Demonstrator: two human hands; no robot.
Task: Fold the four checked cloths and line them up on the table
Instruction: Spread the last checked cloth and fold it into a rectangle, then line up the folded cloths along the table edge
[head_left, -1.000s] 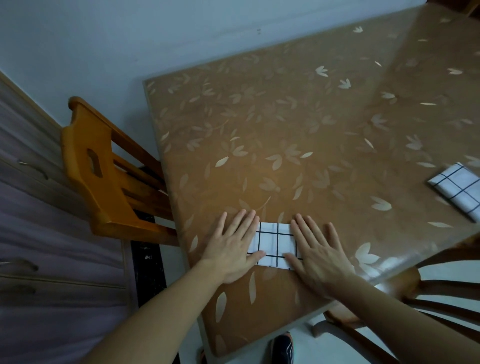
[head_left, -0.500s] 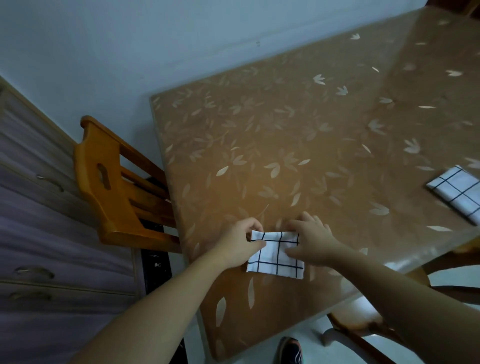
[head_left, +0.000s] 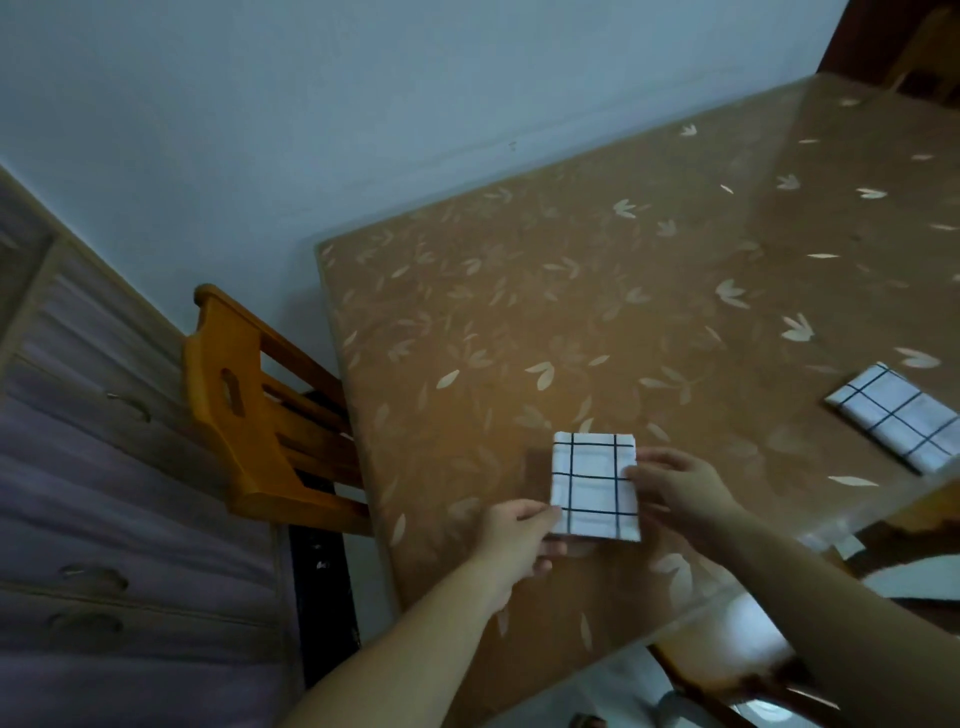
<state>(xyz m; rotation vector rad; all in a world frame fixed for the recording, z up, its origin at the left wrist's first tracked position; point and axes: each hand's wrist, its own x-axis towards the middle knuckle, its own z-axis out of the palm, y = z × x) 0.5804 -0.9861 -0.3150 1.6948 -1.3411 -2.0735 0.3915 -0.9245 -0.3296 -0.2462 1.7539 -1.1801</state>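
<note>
fingers of the left hand (head_left: 511, 540) and right hand (head_left: 675, 486) pinch opposite edges of a folded checked cloth (head_left: 594, 491) — a loose grip could let its layers spring open.

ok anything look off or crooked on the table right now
Nothing is spilled or damaged. The folded cloth held between the left hand and right hand sits roughly square to the view, while the second folded cloth near the right edge of the table lies at an angle, not lined up.
</note>
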